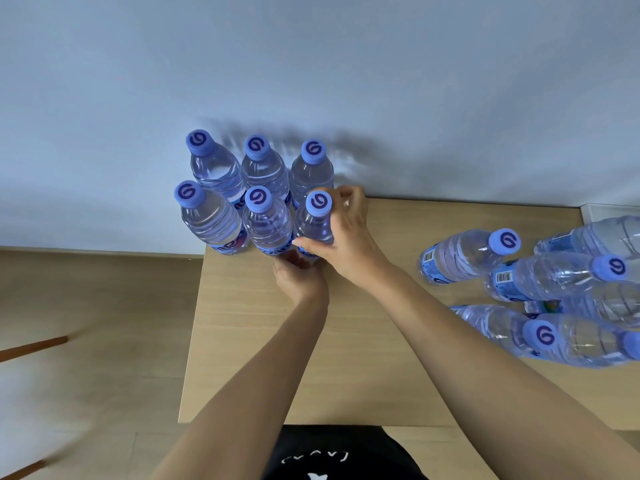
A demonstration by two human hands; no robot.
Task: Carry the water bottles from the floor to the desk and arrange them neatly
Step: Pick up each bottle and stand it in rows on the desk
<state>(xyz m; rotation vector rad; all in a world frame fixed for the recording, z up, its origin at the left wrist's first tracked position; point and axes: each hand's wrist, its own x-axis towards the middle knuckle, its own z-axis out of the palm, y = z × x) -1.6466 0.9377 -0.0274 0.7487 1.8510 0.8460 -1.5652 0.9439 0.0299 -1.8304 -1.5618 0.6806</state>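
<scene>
The right hand (341,233) wraps its grip around a clear, ribbed water bottle (314,223) with a blue cap and blue label, standing upright on the wooden worktop (363,341). The left hand (298,275) touches its base just below that grip, fingers hidden. Left of the grip, five matching bottles (266,216) stand in rows; far right, others (464,256) lie loose.

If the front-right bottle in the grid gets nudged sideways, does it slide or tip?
Probably tips before it slides far: the bottle is tall and narrow and looks full, so heavy for its size. The right hand wraps it and the left hand sits at its base, likely steadying it. Its thin ribbed wall may flex under a squeeze. Neighbours stand close, so a tip could knock them.
</scene>
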